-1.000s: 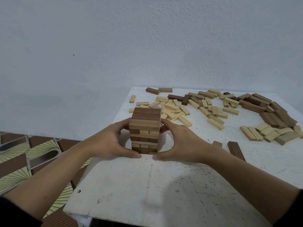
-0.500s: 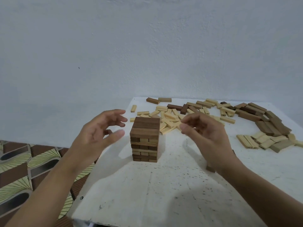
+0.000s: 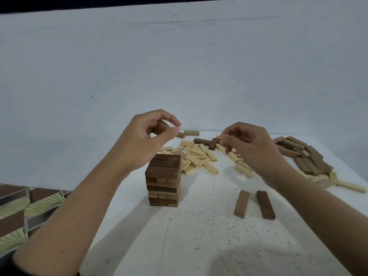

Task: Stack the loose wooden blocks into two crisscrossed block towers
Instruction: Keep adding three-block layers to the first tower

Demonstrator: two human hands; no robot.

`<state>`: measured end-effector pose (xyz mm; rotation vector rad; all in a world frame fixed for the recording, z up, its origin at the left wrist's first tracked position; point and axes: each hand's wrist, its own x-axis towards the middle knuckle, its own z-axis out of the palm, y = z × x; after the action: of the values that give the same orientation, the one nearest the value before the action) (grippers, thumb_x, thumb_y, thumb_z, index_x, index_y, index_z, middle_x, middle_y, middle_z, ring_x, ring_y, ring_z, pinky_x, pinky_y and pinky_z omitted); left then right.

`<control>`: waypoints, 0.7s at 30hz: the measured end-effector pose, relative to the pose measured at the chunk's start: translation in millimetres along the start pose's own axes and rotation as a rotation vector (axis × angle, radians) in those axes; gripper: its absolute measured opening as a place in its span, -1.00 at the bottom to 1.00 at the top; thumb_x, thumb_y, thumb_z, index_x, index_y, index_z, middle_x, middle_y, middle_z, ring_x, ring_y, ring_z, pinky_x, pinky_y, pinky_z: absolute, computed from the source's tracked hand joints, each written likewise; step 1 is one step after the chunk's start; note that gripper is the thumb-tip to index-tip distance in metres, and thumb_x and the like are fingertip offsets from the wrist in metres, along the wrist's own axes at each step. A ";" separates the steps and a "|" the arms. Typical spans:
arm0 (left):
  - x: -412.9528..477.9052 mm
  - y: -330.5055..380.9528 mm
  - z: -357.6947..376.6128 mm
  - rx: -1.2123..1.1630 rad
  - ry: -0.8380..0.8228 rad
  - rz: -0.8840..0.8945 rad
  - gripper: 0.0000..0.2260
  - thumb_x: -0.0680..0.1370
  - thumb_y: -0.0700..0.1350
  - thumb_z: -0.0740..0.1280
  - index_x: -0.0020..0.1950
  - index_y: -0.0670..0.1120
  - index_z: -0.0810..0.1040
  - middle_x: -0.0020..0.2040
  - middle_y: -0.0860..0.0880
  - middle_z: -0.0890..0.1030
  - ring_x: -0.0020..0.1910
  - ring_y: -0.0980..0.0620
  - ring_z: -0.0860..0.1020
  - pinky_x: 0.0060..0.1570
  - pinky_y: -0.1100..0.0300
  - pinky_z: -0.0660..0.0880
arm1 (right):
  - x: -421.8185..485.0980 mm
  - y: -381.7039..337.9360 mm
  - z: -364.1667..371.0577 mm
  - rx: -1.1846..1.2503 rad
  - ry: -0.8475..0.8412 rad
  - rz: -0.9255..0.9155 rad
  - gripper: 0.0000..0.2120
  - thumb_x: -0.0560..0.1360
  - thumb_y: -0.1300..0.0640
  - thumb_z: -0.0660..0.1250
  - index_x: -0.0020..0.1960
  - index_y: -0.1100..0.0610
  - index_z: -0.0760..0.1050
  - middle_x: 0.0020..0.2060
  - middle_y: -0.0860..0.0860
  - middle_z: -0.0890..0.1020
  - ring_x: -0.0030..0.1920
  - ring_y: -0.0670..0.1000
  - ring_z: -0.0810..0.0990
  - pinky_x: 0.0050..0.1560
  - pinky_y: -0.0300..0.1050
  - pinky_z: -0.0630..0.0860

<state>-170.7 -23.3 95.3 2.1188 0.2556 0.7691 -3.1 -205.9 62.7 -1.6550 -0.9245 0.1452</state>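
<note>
Item 1, far left: patterned floor (image 3: 23, 208), below the table's edge. We log it as no part of the task.

Item 2: left hand (image 3: 149, 140), raised above and just behind the tower. Fingers loosely curled, thumb tip near the forefinger. We see no block in it.

Item 3: tower (image 3: 163, 182), 1 of the 2 required, upright near the left edge of the white table (image 3: 199, 240). Layers crisscrossed. The dark top layer has its long axis running left to right, so we judge the next layer should lie front to back.

Item 4: pale blocks (image 3: 197, 158), a loose heap beyond and to the right of the tower, long axes every way.

Item 5: right hand (image 3: 251, 148), over the right part of that heap, fingers curled downward. We cannot tell whether it holds a block. It is the nearer hand to the heap.

Item 6: 2 brown blocks (image 3: 242, 204), flat, side by side but apart, under the right forearm, long axes pointing away from us.

Item 7, far right: dark blocks (image 3: 306, 160), a heap toward the table's right edge.

We judge tower 2 not yet begun.
</note>
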 end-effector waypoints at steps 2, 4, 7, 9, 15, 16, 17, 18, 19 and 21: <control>19.2 5.5 3.0 0.075 -0.095 -0.023 -0.95 0.59 -0.05 0.41 0.02 0.07 0.67 -0.24 0.09 0.66 -0.18 0.10 0.59 0.00 -0.02 0.55 | 13.5 -2.2 -10.0 -0.050 -0.055 0.063 -0.91 0.58 0.14 0.39 -0.06 0.14 0.63 -0.30 -0.02 0.69 -0.23 -0.06 0.61 -0.15 -0.22 0.45; 39.7 4.5 4.5 0.134 -0.162 -0.043 -0.95 0.59 -0.04 0.42 0.03 0.07 0.67 -0.21 0.05 0.67 -0.19 0.13 0.62 0.06 -0.12 0.56 | 25.8 -1.1 -17.3 -0.087 -0.096 0.103 -0.91 0.58 0.14 0.38 -0.05 0.14 0.63 -0.31 -0.01 0.70 -0.23 -0.09 0.61 -0.11 -0.18 0.47; 68.3 -9.6 3.5 0.154 -0.253 -0.085 -0.93 0.61 -0.06 0.40 0.06 0.03 0.67 -0.16 0.00 0.68 -0.22 0.23 0.64 0.04 0.03 0.51 | 46.1 7.1 -20.3 -0.157 -0.114 0.105 -0.91 0.57 0.12 0.38 -0.08 0.09 0.64 -0.27 -0.01 0.70 -0.19 0.09 0.63 -0.09 -0.06 0.52; 85.1 -26.3 2.5 0.166 -0.286 -0.116 -0.92 0.61 -0.06 0.40 0.07 0.03 0.67 -0.12 -0.04 0.69 -0.19 0.20 0.63 0.04 0.11 0.48 | 60.8 14.9 -17.1 -0.193 -0.118 0.105 -0.92 0.56 0.10 0.39 -0.08 0.07 0.64 -0.26 -0.02 0.70 -0.13 0.25 0.63 -0.05 0.10 0.59; 132.0 -93.7 13.4 0.202 -0.350 -0.177 -0.90 0.58 0.01 0.43 0.06 0.05 0.68 -0.07 0.03 0.65 -0.01 0.03 0.58 0.10 0.08 0.50 | 118.4 57.0 11.1 -0.361 -0.127 0.097 -0.92 0.56 0.07 0.38 -0.09 0.03 0.61 -0.16 -0.07 0.68 -0.07 0.07 0.66 -0.08 -0.10 0.55; 136.7 -101.9 16.3 0.214 -0.349 -0.182 -0.87 0.56 0.03 0.44 0.07 0.04 0.67 -0.02 0.04 0.65 0.03 0.04 0.58 0.12 0.10 0.49 | 125.7 64.5 15.3 -0.387 -0.130 0.098 -0.93 0.56 0.08 0.38 -0.09 0.03 0.61 -0.15 -0.07 0.67 -0.06 0.05 0.66 -0.13 -0.16 0.53; 143.4 -112.2 19.3 0.232 -0.343 -0.182 -0.83 0.55 0.05 0.44 0.09 0.04 0.65 0.04 0.04 0.64 0.08 0.06 0.58 0.16 0.10 0.49 | 134.0 73.0 19.5 -0.416 -0.137 0.098 -0.93 0.57 0.09 0.37 -0.07 0.03 0.61 -0.15 -0.08 0.66 -0.06 0.04 0.66 -0.16 -0.18 0.53; 152.2 -125.4 22.0 0.264 -0.335 -0.172 -0.81 0.56 0.05 0.43 0.13 0.03 0.63 0.10 0.06 0.63 0.14 0.08 0.57 0.21 0.08 0.50 | 143.3 82.4 23.9 -0.450 -0.145 0.096 -0.94 0.57 0.09 0.36 -0.05 0.03 0.61 -0.14 -0.10 0.65 -0.06 0.04 0.66 -0.15 -0.18 0.54; 159.2 -137.7 24.8 0.310 -0.329 -0.157 -0.81 0.59 0.03 0.40 0.18 0.03 0.60 0.16 0.08 0.61 0.19 0.10 0.56 0.27 0.05 0.49 | 150.4 90.7 27.6 -0.497 -0.159 0.088 -0.93 0.58 0.08 0.35 -0.03 0.02 0.60 -0.12 -0.13 0.63 -0.05 0.04 0.65 -0.11 -0.15 0.55; 171.4 -160.9 31.1 0.430 -0.328 -0.145 -0.74 0.64 0.01 0.34 0.32 0.04 0.52 0.28 0.12 0.56 0.32 0.07 0.50 0.36 -0.02 0.43 | 161.9 105.5 35.1 -0.628 -0.210 0.075 -0.88 0.60 0.03 0.31 0.08 0.00 0.59 -0.04 -0.18 0.61 0.05 0.02 0.62 0.09 -0.04 0.54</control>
<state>-2.4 130.5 30.2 2.5540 0.4199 0.2865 139.1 -77.5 19.7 -2.2879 -1.1408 0.0830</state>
